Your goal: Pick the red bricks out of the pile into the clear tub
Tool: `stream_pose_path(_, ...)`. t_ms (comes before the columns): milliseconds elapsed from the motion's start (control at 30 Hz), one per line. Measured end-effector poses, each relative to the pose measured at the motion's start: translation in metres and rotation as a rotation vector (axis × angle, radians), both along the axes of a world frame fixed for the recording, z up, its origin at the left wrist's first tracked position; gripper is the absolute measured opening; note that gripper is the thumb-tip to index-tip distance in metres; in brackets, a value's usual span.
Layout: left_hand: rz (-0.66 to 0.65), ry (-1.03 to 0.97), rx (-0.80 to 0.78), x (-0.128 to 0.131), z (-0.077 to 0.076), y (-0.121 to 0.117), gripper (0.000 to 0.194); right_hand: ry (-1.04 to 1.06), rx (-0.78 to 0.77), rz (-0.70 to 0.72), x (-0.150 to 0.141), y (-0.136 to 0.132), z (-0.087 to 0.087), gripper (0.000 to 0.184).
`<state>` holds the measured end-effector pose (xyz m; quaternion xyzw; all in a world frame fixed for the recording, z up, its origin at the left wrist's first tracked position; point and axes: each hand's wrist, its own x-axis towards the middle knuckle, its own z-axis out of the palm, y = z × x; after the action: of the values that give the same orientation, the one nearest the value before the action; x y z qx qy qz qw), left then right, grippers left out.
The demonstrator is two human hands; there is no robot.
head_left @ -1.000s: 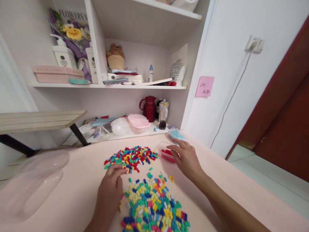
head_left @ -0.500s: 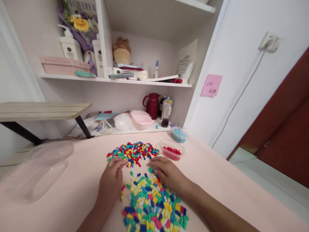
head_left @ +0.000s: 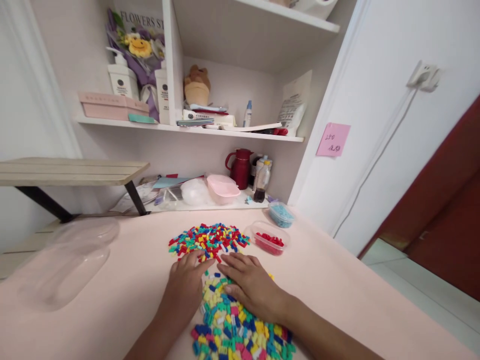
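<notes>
Two heaps of small coloured plastic bricks lie on the pink table [head_left: 337, 285]: a far heap [head_left: 208, 239] and a near heap [head_left: 240, 330]. My left hand [head_left: 187, 282] lies flat on the table between them, fingers stretched toward the far heap. My right hand [head_left: 249, 285] rests palm down on the top of the near heap, fingers spread and pointing left, almost touching my left hand. Neither hand visibly holds anything. A clear tub of red bricks [head_left: 270, 241] and a tub of light blue bricks [head_left: 281, 215] stand to the right of the far heap.
Clear plastic lids [head_left: 67, 260] lie at the table's left. Behind are a low shelf with a pink container [head_left: 222, 187], a red jug [head_left: 240, 167] and bottles [head_left: 261, 175], and a wooden bench top [head_left: 71, 170]. A pink sticky note [head_left: 333, 140] hangs on the right wall.
My right hand came back from the red-brick tub to the near heap and slid left beside my left hand. My left hand shifted slightly forward and right. The view moved a little.
</notes>
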<state>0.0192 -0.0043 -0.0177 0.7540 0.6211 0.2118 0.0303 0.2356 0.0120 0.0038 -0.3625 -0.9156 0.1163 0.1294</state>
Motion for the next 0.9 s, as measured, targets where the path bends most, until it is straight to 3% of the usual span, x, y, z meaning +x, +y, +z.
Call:
stream_pose_path(333,0.007,0.014,-0.017,-0.001,-0.001,0.002,0.062,0.230,0.043,-0.079,-0.001,0.011,-0.007,0.034)
stream_pose_path(667,0.011,0.003,0.011,0.000,-0.003,0.002,0.058,-0.043,-0.021,-0.020,-0.001,0.006,0.001,0.048)
stream_pose_path(900,0.011,-0.061,0.037,0.000,0.001,0.003,0.053,-0.015,-0.027,-0.015,-0.003,0.006,0.005,0.048)
